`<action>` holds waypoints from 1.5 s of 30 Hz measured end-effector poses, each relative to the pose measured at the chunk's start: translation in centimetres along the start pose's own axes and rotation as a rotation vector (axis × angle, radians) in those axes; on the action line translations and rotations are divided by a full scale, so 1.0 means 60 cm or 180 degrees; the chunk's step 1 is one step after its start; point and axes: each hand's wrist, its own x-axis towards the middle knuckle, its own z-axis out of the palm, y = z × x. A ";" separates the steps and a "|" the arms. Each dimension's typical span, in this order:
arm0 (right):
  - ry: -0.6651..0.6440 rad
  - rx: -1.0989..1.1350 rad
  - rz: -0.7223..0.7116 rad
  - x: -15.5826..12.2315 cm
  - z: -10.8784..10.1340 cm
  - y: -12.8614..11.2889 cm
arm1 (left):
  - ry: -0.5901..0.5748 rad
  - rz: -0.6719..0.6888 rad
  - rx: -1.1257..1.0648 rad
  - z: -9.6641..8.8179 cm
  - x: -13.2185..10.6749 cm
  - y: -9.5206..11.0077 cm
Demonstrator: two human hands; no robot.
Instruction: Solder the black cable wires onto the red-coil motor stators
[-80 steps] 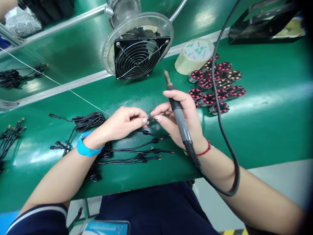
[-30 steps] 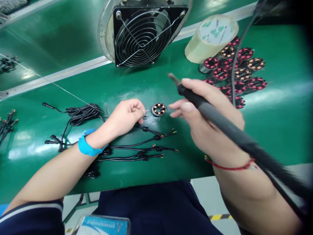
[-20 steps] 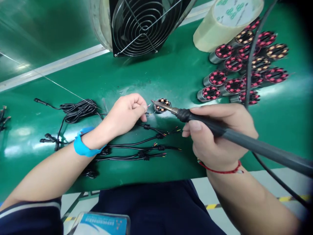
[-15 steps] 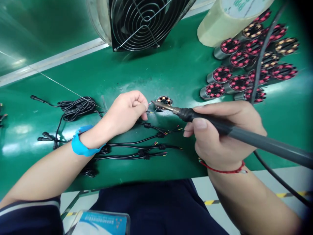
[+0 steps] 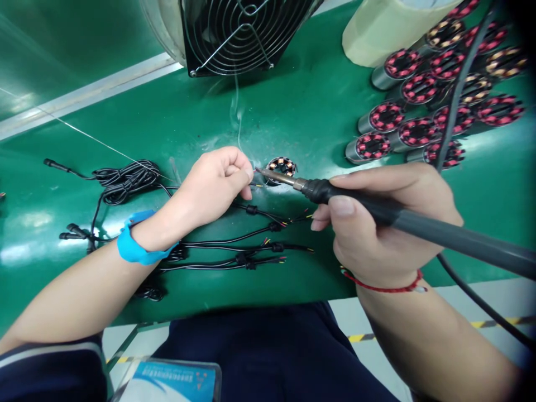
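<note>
My right hand [image 5: 385, 223] is closed around a grey soldering iron [image 5: 419, 223], whose metal tip reaches left to a small round wound coil [image 5: 281, 166] lying on the green table. My left hand [image 5: 215, 184] pinches thin wire ends right at the iron's tip, beside the coil. A thin wisp of smoke [image 5: 238, 111] rises from that spot toward the fan. Black cables [image 5: 234, 248] with bare coloured wire ends lie just below both hands. A blue band sits on my left wrist, a red string on my right.
A black fan [image 5: 243, 33] in a clear housing stands at the back. Several red and copper wound coils [image 5: 427, 100] cluster at the right, behind a tape roll [image 5: 389, 25]. Coiled black cable [image 5: 125, 181] lies left. The iron's cord [image 5: 464, 89] crosses the coils.
The single coil now lies on the table. My right hand swung the iron from upright to point left, its tip reaching the wires in my left hand. Smoke has appeared.
</note>
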 end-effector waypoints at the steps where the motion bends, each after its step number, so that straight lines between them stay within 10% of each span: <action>1: 0.0034 -0.0001 -0.0036 0.000 0.001 0.002 | -0.0006 -0.0012 0.0002 0.000 0.000 0.000; 7: 0.0351 -0.0034 -0.0536 0.008 0.009 0.023 | 0.0030 -0.0038 0.0018 0.000 0.000 0.003; 22: -0.1348 -0.0458 -0.0490 0.094 0.024 -0.016 | 0.0023 0.0163 -0.0145 -0.001 0.006 -0.009; 45: -0.0997 -0.0212 -0.0792 0.078 0.060 0.025 | 0.0148 0.0285 -0.0352 -0.003 0.011 -0.012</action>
